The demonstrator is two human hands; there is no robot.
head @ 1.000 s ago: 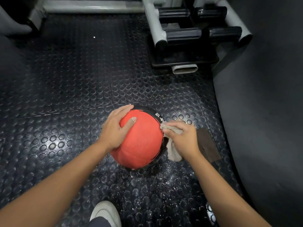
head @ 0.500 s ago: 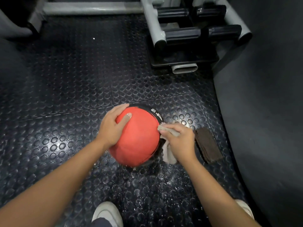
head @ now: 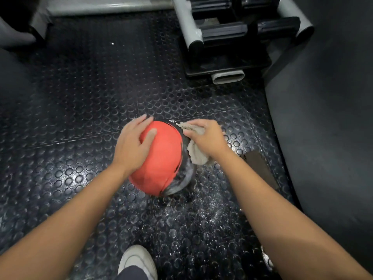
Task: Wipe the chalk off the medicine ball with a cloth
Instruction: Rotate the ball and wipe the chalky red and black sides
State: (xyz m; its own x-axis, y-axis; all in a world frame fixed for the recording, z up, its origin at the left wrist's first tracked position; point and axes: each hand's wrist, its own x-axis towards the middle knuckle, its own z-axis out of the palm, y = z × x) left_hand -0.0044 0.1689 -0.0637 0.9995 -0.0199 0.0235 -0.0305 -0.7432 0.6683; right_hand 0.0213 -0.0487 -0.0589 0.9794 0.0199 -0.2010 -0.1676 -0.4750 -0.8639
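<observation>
A red and black medicine ball (head: 161,158) rests on the studded rubber floor in the middle of the view. My left hand (head: 132,145) lies spread on its upper left side, steadying it. My right hand (head: 205,137) presses a crumpled grey-beige cloth (head: 197,153) against the ball's black right panel near the top. White chalk smears show on the lower black part of the ball (head: 181,182). Part of the cloth hangs below my palm.
Chalk dust speckles the floor (head: 201,215) in front of the ball. A dark brown folded pad (head: 258,166) lies to the right. A dumbbell rack (head: 232,37) stands at the back, a dark padded surface (head: 323,118) rises on the right, and my white shoe (head: 137,259) is below.
My right hand has slid the cloth up the ball's right side towards its top. The ball has turned a little, showing chalky black panel at the lower right.
</observation>
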